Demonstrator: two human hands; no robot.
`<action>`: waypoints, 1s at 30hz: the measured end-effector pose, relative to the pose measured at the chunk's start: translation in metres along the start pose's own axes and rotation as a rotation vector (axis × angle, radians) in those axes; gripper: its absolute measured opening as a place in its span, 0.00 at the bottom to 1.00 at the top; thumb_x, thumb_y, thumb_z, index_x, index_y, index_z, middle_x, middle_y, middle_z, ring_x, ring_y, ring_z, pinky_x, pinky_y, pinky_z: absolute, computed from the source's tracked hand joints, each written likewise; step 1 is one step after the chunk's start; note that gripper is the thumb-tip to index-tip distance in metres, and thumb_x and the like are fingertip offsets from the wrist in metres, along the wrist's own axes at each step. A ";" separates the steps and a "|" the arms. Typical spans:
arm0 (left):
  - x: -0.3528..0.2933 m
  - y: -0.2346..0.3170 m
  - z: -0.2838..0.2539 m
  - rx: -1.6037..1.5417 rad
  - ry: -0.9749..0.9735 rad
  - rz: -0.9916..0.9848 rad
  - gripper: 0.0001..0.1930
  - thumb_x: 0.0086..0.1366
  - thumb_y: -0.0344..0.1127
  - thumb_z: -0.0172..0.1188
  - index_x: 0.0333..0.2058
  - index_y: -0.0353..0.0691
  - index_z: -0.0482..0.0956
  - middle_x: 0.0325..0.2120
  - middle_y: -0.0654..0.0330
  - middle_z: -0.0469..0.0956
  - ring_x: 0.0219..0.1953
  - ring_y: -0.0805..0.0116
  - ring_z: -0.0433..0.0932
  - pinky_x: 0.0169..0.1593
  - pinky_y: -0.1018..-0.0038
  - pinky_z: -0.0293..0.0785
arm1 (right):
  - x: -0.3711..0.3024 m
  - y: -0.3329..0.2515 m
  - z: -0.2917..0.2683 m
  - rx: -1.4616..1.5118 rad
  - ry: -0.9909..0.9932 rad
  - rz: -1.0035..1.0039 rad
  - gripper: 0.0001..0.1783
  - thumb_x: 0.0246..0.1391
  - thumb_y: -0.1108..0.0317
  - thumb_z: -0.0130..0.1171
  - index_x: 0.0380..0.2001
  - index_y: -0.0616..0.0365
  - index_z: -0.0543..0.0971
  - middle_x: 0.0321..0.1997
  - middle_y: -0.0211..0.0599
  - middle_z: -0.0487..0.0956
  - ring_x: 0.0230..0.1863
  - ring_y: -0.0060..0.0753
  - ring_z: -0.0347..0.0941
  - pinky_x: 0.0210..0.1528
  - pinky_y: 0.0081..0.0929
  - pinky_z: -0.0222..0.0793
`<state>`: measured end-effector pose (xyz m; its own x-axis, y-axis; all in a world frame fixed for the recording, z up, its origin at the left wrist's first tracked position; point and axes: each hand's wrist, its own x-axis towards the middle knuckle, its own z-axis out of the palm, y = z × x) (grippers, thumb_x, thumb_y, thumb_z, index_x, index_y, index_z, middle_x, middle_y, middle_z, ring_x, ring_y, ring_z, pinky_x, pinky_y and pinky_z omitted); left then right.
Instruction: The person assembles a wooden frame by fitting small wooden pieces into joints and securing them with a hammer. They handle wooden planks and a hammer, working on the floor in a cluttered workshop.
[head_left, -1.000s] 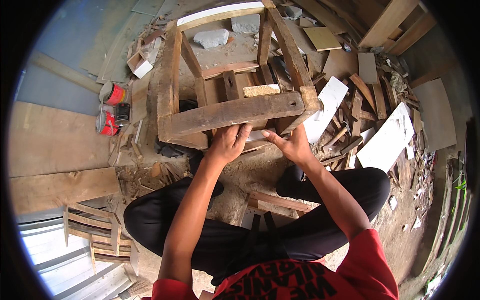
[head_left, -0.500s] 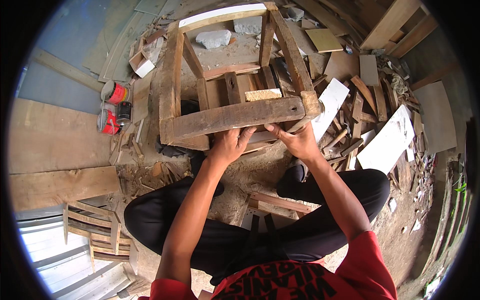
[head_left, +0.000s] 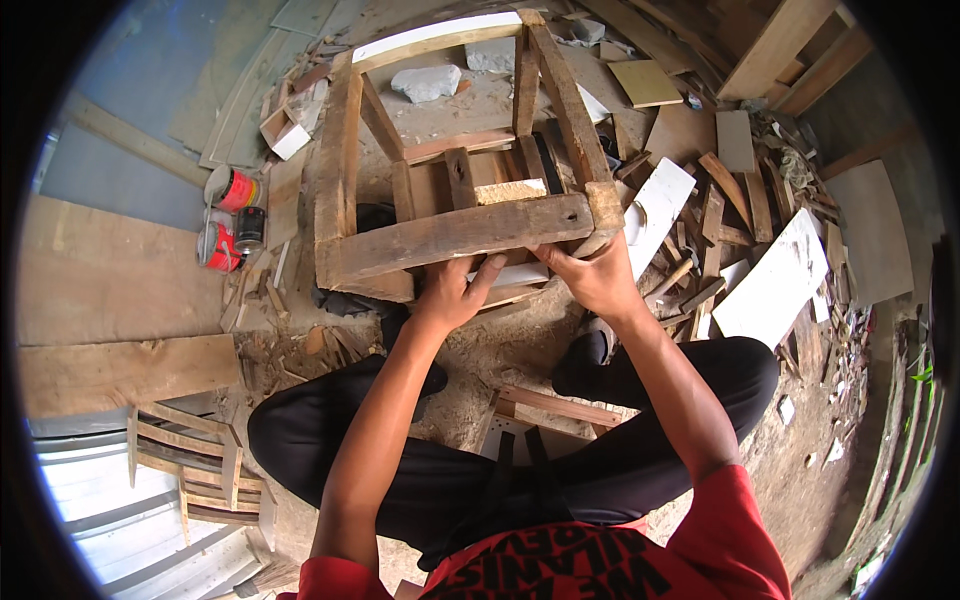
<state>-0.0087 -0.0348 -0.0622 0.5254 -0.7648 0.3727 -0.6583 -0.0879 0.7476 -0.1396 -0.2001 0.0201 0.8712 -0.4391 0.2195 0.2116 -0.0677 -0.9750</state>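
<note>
Black-trousered legs (head_left: pixel 315 430) bent closest to me | my left hand (head_left: pixel 448 292) and right hand (head_left: pixel 600 280) grasp the near side of the timber frame (head_left: pixel 460 238), most fingers hidden | frame straight ahead, beyond my knees | red cans (head_left: pixel 237 188) left of it | pale stone chunk (head_left: pixel 425 83) visible through its far opening

Both bare forearms (head_left: pixel 392 400) stretch forward, closer together at the wrists (head_left: pixel 430 322). The left hand (head_left: pixel 450 292) and right hand (head_left: pixel 598 280) grip side by side, apart, thumbs (head_left: pixel 487 274) angled inward, other fingers mostly hidden.
</note>
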 end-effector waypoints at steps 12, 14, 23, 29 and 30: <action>0.019 0.076 -0.012 -0.516 0.201 -0.100 0.07 0.66 0.29 0.61 0.41 0.33 0.82 0.36 0.58 0.83 0.40 0.71 0.81 0.43 0.72 0.76 | -0.007 0.006 -0.003 -0.034 0.021 0.065 0.12 0.52 0.80 0.64 0.42 0.65 0.80 0.40 0.34 0.84 0.42 0.21 0.78 0.47 0.24 0.74; 0.018 0.073 -0.013 -0.460 0.203 -0.096 0.08 0.66 0.29 0.62 0.41 0.33 0.82 0.36 0.58 0.84 0.40 0.71 0.81 0.43 0.72 0.76 | -0.006 0.005 -0.002 -0.045 0.032 0.046 0.12 0.52 0.80 0.65 0.41 0.65 0.80 0.40 0.34 0.84 0.40 0.21 0.77 0.46 0.24 0.73; 0.020 0.067 -0.009 -0.470 0.233 -0.054 0.09 0.65 0.30 0.62 0.42 0.33 0.82 0.37 0.57 0.84 0.41 0.68 0.82 0.44 0.71 0.75 | -0.007 0.012 -0.001 -0.045 0.048 0.032 0.12 0.52 0.77 0.66 0.41 0.65 0.80 0.39 0.33 0.84 0.40 0.20 0.77 0.45 0.24 0.74; 0.018 0.064 -0.009 -0.451 0.229 -0.052 0.09 0.65 0.30 0.63 0.41 0.33 0.82 0.37 0.57 0.84 0.41 0.67 0.82 0.43 0.71 0.76 | -0.007 0.012 -0.001 -0.066 0.046 0.034 0.12 0.52 0.77 0.67 0.42 0.64 0.81 0.39 0.33 0.84 0.40 0.20 0.77 0.45 0.24 0.74; 0.018 0.063 -0.009 -0.463 0.229 -0.057 0.09 0.65 0.30 0.63 0.41 0.33 0.82 0.37 0.57 0.84 0.41 0.67 0.82 0.43 0.71 0.76 | -0.007 0.013 -0.001 -0.062 0.044 0.028 0.12 0.52 0.76 0.67 0.41 0.64 0.81 0.39 0.32 0.84 0.40 0.20 0.77 0.45 0.24 0.74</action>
<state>-0.0363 -0.0481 -0.0034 0.6924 -0.6029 0.3964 -0.3451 0.2058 0.9157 -0.1440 -0.1989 0.0060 0.8556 -0.4807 0.1919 0.1584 -0.1099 -0.9812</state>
